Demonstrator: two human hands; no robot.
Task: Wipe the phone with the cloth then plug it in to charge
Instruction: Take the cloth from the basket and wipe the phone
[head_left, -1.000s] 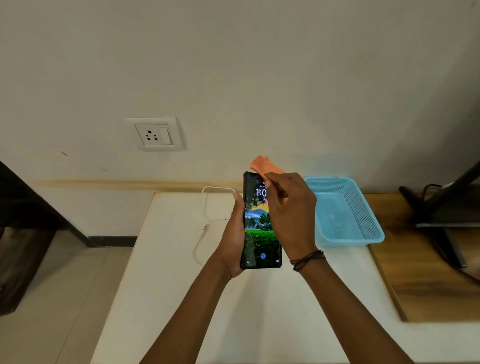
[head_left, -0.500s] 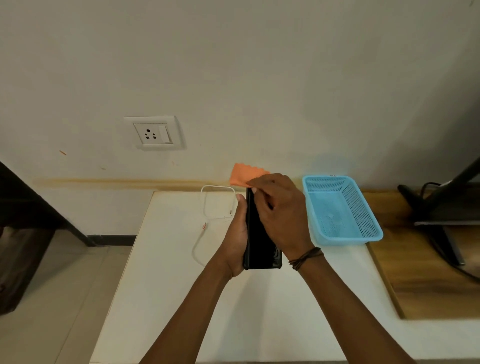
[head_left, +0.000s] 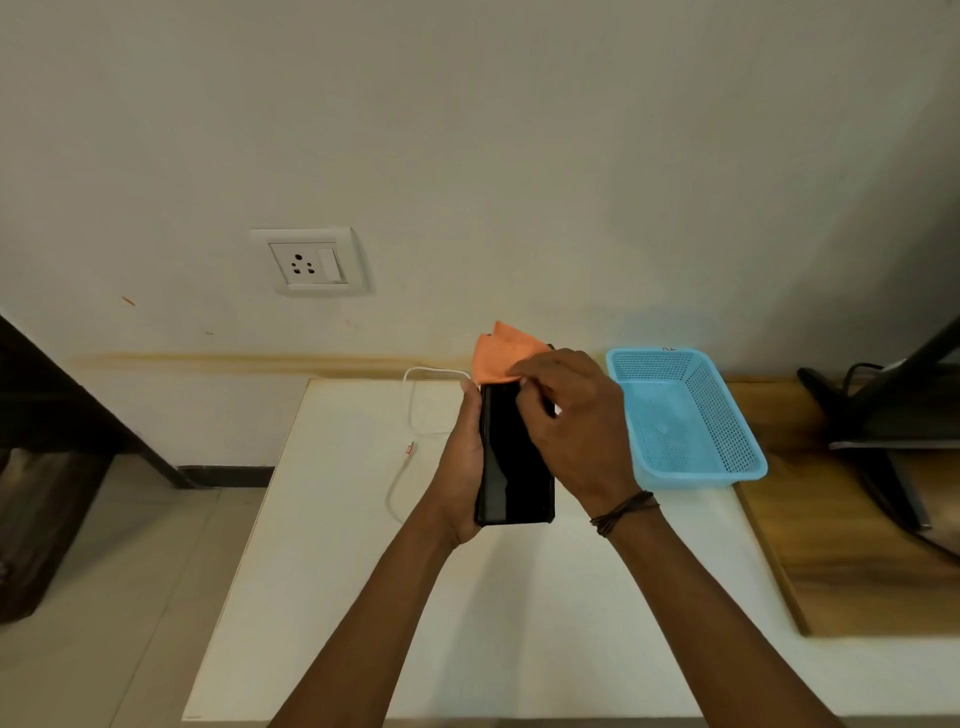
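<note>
One white table (head_left: 363, 597) fills the lower middle of the frame, and beside it at the lower right sits one wooden surface (head_left: 857, 545) with a dark stand (head_left: 883, 415) on it. One light blue mesh basket (head_left: 727, 467) rests right of centre on the table, nothing visible inside it. One wall socket (head_left: 310, 262), white, sits on the wall at upper left of centre.

Two hands in play, both at frame centre! The left hand (head_left: 460, 462) is wrapped around the left edge of the one phone (head_left: 511, 467), gripping it from behind and holding it up above the table. The right hand (head_left: 571, 431) lies over the phone's upper right part, its fingers pinching the one orange cloth (head_left: 498, 358) against the phone's top end.

The phone is a black slab, long side running up the frame, screen dark and glossy with a faint reflection. The cloth is bunched, peeking out above the phone's top edge.

One white charging cable (head_left: 410, 410) loops on the table just left of the left hand, its free connector end (head_left: 410, 449) lying loose on the tabletop, apart from the phone.
</note>
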